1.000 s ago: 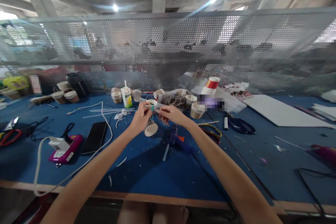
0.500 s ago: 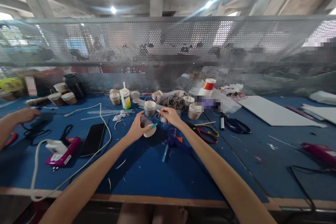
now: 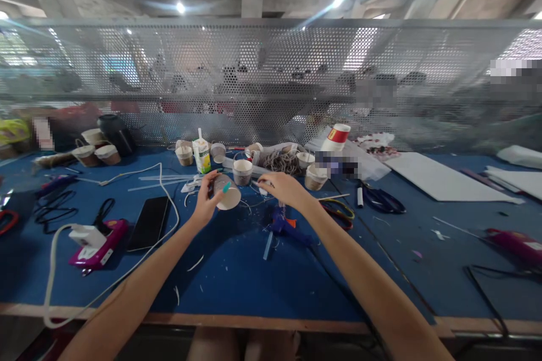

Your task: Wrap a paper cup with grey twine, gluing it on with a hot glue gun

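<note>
My left hand [image 3: 206, 199] grips a small paper cup [image 3: 227, 193] tilted on its side, its white base turned toward me, held above the blue table [image 3: 254, 271]. My right hand [image 3: 283, 186] hovers just right of it with fingers curled and pinched; what they hold, if anything, is too small to make out. An upright paper cup [image 3: 243, 171] stands just behind the two hands. A blue hot glue gun [image 3: 284, 227] lies on the table below my right wrist.
More paper cups [image 3: 315, 177], a juice carton [image 3: 202, 154] and a coil of twine [image 3: 283, 161] crowd the back. A black phone [image 3: 148, 223], a pink glue gun [image 3: 98, 244] with white cable, scissors [image 3: 383, 200] and white boards [image 3: 444, 180] lie around. A perforated metal screen [image 3: 271, 79] closes the far edge.
My left hand drew the cup up and left, away from my right hand. The other person's hand at the far left is gone from view.
</note>
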Demonstrator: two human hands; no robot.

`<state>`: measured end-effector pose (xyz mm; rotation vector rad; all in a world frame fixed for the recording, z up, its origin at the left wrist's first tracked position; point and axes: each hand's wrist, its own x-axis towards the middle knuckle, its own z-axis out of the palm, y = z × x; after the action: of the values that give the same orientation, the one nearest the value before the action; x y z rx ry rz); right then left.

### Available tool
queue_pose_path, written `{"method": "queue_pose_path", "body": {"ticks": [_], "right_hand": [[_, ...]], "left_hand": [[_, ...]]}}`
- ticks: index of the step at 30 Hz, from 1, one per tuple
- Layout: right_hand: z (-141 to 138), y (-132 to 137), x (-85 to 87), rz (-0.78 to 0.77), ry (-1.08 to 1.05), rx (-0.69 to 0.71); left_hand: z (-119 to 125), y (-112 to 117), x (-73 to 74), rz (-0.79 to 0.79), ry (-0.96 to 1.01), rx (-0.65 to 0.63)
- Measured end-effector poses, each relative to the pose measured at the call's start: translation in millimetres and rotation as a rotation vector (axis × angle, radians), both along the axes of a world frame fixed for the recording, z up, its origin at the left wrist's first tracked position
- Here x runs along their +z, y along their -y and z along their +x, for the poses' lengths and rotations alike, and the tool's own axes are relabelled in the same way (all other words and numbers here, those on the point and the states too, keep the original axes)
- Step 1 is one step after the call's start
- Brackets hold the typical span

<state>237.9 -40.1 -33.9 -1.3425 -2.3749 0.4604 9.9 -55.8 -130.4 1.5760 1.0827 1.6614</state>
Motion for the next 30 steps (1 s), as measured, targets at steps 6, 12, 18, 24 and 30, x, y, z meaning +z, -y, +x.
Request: {"method": "queue_pose_path", "body": {"ticks": [6,12,18,24,30], "right_hand": [[35.6,37.3,9.4,-0.117,0.406,-0.102],[32.8,65.6,-20.2,-0.146,0.653,-0.053],[21.4,74.1,-33.3,-0.072,0.654,-0.228],[38.9,71.1,-31.9,0.068,0.118,-0.297],[36.0,77.9,-42.4,-0.035,-0.464,-0.173]], "left_hand": [[11.9,10.7,-5.8,-0.022,-0.168,-0.143],[21.0,22.6,-9.8,0.009,-0.326,-0.231],[19.3,25.4,-10.2,0.003,-0.415,-0.241],[17.4,27.1,-12.2,0.0,-0.363,-0.18],[16.9,31.0,-11.9,0.089,-0.389,-0.026]]}}
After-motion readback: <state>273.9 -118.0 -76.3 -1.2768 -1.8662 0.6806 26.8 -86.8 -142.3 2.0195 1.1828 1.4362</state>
